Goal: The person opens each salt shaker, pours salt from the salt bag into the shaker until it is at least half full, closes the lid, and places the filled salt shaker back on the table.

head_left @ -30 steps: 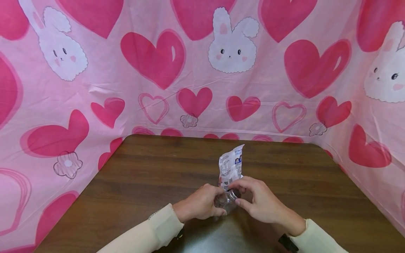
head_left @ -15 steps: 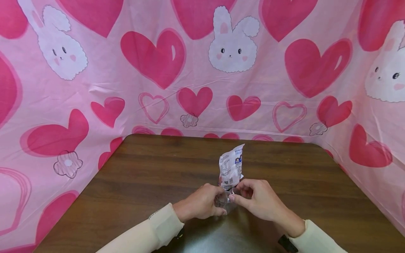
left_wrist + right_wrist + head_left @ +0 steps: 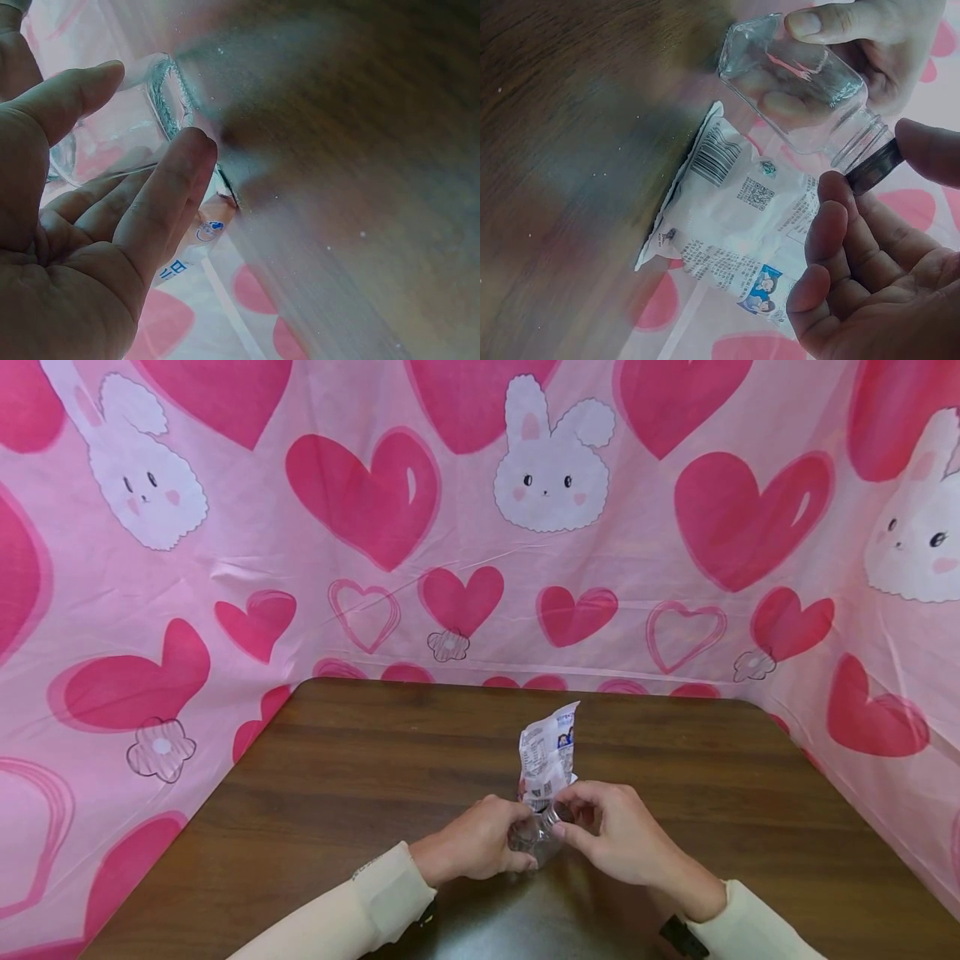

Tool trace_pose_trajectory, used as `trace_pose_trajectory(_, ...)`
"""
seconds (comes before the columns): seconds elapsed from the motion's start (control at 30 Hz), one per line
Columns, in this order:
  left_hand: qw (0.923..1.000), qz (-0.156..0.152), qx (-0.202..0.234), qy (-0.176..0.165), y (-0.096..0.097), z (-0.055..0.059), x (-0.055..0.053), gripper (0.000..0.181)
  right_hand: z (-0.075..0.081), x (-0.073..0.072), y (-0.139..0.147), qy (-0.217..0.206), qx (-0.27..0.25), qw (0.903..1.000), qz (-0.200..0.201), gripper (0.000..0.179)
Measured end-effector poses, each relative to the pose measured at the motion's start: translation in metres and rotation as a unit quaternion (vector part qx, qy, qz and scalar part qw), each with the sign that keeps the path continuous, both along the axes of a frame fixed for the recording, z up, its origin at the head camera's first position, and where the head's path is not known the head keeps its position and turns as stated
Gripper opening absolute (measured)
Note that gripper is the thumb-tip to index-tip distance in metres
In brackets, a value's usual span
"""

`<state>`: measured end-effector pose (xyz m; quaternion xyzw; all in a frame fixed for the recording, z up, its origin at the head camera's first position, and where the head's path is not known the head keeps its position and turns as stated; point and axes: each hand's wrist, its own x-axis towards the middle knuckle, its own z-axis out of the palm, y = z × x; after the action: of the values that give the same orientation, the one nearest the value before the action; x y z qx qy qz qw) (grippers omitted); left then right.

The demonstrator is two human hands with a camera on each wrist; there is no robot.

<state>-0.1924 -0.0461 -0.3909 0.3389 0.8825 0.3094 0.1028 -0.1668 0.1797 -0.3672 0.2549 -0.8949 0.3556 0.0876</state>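
Note:
A clear, square-sided glass bottle (image 3: 545, 847) stands on the table, empty-looking and see-through. My left hand (image 3: 480, 837) grips its body, thumb on the near side and fingers on the far side. At the bottle's mouth, in the right wrist view, is a dark screw cap (image 3: 875, 166), with several neck threads showing below it. My right hand (image 3: 618, 833) pinches that cap between thumb and fingertips. Just behind the bottle a white printed packet (image 3: 546, 758) stands upright; its barcode and QR code face me.
The brown wood-grain table (image 3: 360, 752) extends on both sides of the hands. A pink cloth (image 3: 480, 543) with hearts and rabbits hangs around its back and sides.
My right thumb and fingers have shifted back and forth around the cap at the bottle's mouth. The left hand, bottle and packet have stayed in place.

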Motion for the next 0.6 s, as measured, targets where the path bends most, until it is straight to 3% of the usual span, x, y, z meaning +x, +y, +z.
trace_pose_trajectory(0.1,0.9999,0.000,0.004,-0.009,-0.0003,-0.0005,-0.0003,0.036,0.0024,0.0004,0.0014,-0.005,-0.001,1.0000,-0.007,0.025)
trace_pose_trajectory(0.33,0.9997,-0.002,0.000,0.023,0.0003,-0.0028,-0.0006,0.031,0.0070,0.0001,0.0041,0.015,0.004,0.9993,-0.035,0.029)
trace_pose_trajectory(0.6,0.9999,0.003,0.004,0.011,0.0006,-0.0033,-0.0004,0.031,0.0059,0.0002,0.0077,0.010,0.009,0.9981,-0.061,0.031)
